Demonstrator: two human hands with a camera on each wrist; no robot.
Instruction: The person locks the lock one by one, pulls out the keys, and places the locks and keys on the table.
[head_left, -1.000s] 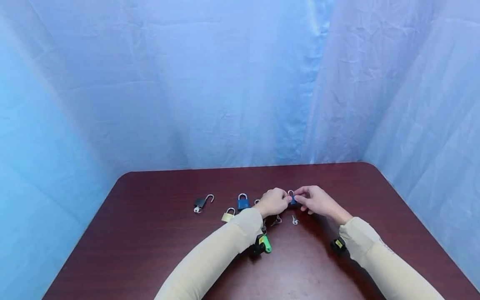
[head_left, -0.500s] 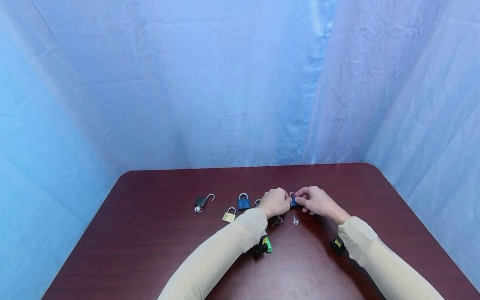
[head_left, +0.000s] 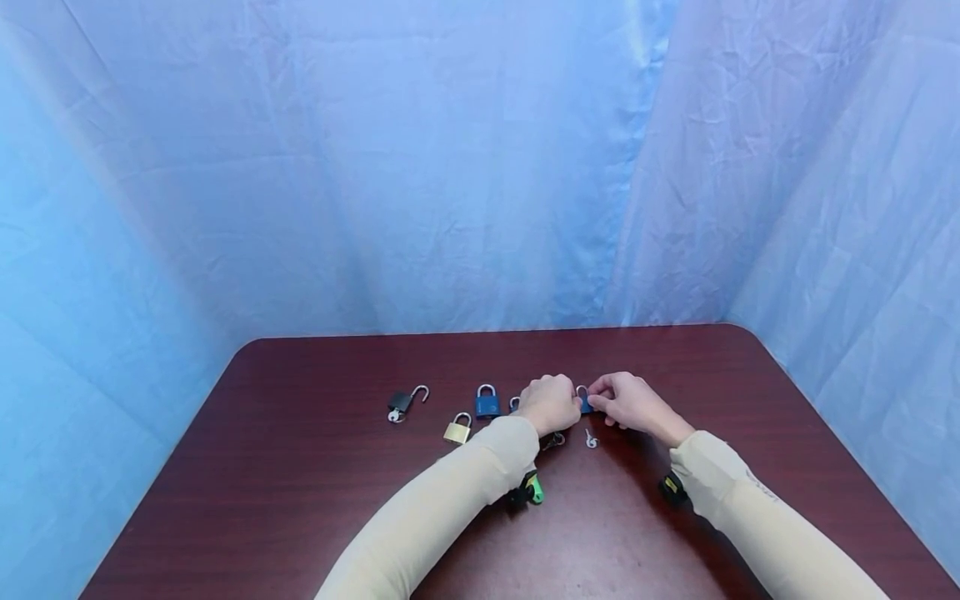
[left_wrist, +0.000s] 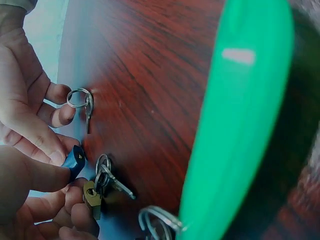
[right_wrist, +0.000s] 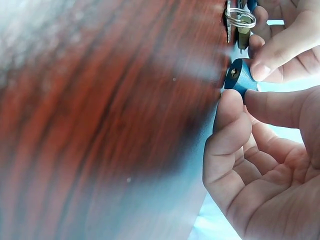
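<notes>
A small blue padlock (head_left: 583, 403) is held just above the dark red table (head_left: 315, 500), pinched from both sides. My left hand (head_left: 558, 404) grips it from the left and my right hand (head_left: 611, 402) from the right. In the right wrist view the blue padlock (right_wrist: 239, 75) shows its keyhole end between my right thumb (right_wrist: 227, 120) and the other hand's fingers. In the left wrist view the blue padlock (left_wrist: 74, 161) sits between the two thumbs. My left hand's lower fingers also curl round a small brass piece (left_wrist: 92, 196) with a key ring (left_wrist: 103, 167).
A loose key (head_left: 590, 439) lies just in front of the hands, seen as the ringed key (left_wrist: 83, 103) in the left wrist view. To the left lie a blue padlock (head_left: 487, 402), a brass padlock (head_left: 457, 429) and a black padlock (head_left: 402, 404) with its shackle swung out. Blue cloth walls surround the table.
Both hands stay together on the small blue padlock, with only slight shifts of the fingers. The other locks and the key have not moved.
</notes>
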